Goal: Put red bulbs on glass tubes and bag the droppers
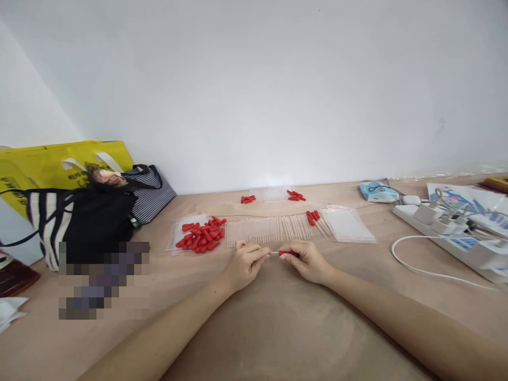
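In the middle of the head view my left hand (pixel 246 263) pinches a thin clear dropper tube (pixel 274 253). My right hand (pixel 307 262) grips a red rubber bulb (pixel 286 253) at the tube's right end; how far the tube sits inside it is hidden by the fingers. Just beyond my hands lies a row of clear dropper tubes (pixel 254 228). Left of that row is a pile of red rubber bulbs (pixel 201 235) on clear plastic bags (pixel 171 238). To the right, several droppers with red bulbs (pixel 313 217) lie beside a stack of clear zip bags (pixel 349 225).
Farther back lie more red bulbs (pixel 248 199) and tubes (pixel 274 194). A power strip (pixel 448 238) with chargers and a white cable (pixel 420 269) occupies the right side, near a blue mask (pixel 379 192). Bags, including a black one (pixel 99 222), stand at left.
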Motion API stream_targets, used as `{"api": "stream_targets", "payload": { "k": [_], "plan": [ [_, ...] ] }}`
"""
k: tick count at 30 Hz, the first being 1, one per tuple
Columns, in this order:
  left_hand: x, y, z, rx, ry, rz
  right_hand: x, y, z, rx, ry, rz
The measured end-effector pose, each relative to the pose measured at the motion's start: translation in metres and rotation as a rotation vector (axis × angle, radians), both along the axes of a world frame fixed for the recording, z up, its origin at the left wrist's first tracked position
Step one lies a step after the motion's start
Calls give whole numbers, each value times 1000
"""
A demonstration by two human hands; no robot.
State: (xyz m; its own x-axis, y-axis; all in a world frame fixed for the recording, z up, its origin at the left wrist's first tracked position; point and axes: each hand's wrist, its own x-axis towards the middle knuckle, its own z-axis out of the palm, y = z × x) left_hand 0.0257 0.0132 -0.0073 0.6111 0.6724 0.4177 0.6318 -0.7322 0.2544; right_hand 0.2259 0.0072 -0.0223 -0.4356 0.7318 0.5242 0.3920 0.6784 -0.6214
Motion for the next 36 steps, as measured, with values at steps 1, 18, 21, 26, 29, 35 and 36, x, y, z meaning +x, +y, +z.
{"api": "stream_targets", "payload": {
  "k": [1, 18, 21, 26, 29, 35, 36],
  "plan": [
    [0, 0, -1, 20, 8, -8, 1, -1, -1, 16, -19, -5],
    [2, -5, -5, 326, 127, 11, 1, -2, -2, 468, -432, -176],
    [3, -4, -4, 393, 92, 39, 4, 0, -5, 484, -339, -192],
    [2, 0, -8, 469, 56, -10, 5, 3, -5, 495, -302, -151],
    [2, 1, -10, 460, 47, -29, 4, 2, -3, 461, -321, -138],
    [4, -1, -9, 456, -35, -89, -1, 0, -4, 461, -243, -100],
    [5, -2, -8, 456, -49, -103, -1, 0, -4, 463, -221, -85]
  ]
}}
